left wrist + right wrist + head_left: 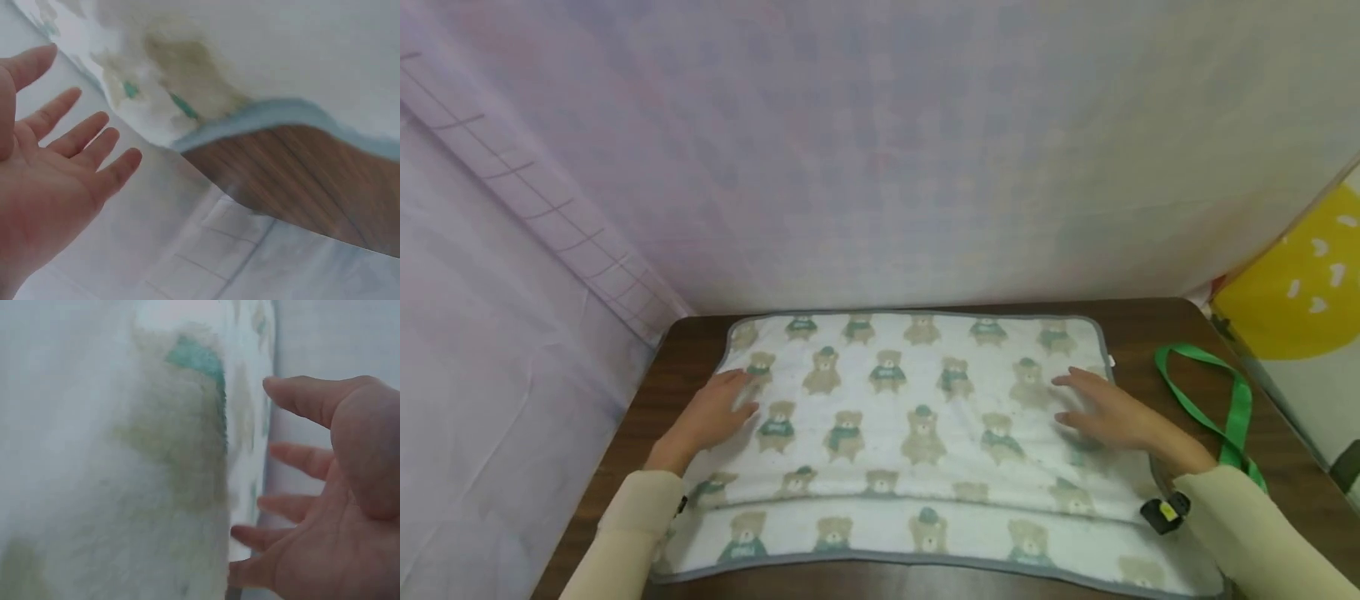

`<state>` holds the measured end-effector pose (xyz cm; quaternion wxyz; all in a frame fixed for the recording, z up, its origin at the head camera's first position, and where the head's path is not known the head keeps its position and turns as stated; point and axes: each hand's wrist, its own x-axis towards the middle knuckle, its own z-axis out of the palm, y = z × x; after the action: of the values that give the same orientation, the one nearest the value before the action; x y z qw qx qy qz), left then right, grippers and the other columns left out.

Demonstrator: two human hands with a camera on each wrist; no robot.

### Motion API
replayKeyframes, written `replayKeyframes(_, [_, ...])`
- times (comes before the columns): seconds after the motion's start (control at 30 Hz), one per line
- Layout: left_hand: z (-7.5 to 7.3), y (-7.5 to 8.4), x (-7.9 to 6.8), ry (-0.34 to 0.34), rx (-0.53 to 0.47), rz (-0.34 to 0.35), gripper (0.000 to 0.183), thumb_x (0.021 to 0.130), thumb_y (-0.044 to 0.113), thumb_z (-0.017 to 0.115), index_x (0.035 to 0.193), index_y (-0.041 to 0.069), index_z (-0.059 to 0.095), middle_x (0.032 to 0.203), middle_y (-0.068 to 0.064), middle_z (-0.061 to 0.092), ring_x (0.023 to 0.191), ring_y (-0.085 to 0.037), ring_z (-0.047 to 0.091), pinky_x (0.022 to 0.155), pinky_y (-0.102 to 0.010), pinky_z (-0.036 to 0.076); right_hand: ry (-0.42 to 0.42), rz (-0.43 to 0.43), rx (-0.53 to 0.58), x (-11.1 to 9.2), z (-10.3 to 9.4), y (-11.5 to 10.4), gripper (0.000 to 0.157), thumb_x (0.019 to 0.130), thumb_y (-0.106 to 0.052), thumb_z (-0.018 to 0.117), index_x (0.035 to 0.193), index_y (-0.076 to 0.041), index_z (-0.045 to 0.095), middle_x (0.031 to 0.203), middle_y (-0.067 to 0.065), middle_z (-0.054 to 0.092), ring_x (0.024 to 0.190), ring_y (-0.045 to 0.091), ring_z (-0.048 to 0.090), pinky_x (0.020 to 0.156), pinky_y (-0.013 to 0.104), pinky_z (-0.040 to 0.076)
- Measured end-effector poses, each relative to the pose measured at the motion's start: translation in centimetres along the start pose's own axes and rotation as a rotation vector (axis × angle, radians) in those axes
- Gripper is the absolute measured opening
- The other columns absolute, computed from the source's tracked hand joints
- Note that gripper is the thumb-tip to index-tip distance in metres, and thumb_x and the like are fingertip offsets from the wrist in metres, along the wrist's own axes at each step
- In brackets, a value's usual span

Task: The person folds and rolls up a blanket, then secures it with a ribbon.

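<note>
A white fleecy blanket [887, 417] printed with bears in green scarves lies spread over the table, bordered by a grey edge. A fold line crosses it near the front. My left hand [718, 408] is over its left side, fingers spread and holding nothing. In the left wrist view, that hand [69, 162] shows its palm beside the blanket's edge [262, 115]. Over the right side is my right hand [1105, 408], fingers apart and nothing in them. The right wrist view shows this hand [319, 506] next to a raised ridge of the blanket [181, 456].
A green strap [1236, 408] lies looped on the dark wooden table [1138, 333], right of the blanket. Pale cloth [880, 167] hangs behind the table, and more stands at its left. A yellow printed shape [1300, 283] is at the far right.
</note>
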<state>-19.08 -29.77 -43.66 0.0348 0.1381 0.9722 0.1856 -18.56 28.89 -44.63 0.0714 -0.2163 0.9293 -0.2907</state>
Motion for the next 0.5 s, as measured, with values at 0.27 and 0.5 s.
replayKeyframes(0.27, [0.8, -1.0, 1.7, -0.225, 0.007, -0.066, 0.086, 0.090, 0.046, 0.070, 0.153, 0.002, 0.031, 0.157, -0.036, 0.013, 0.145, -0.053, 0.011, 0.114, -0.067, 0.013, -0.164, 0.160, -0.099, 2.1, 0.6, 0.6, 0.091, 0.089, -0.044, 0.070, 0.148, 0.012, 0.030, 0.149, 0.047, 0.015, 0.131, 0.073, 0.010, 0.093, 0.086, 0.015])
replayKeyframes(0.5, [1.1, -1.9, 1.5, -0.307, -0.072, -0.164, 0.106, 0.083, 0.059, 0.072, 0.158, 0.007, 0.018, 0.161, -0.031, -0.003, 0.147, -0.051, -0.003, 0.111, -0.072, 0.009, -0.209, 0.177, -0.142, 3.3, -0.5, 1.3, 0.100, 0.082, -0.047, 0.077, 0.148, 0.011, 0.029, 0.148, 0.049, 0.012, 0.126, 0.078, 0.007, 0.096, 0.084, 0.017])
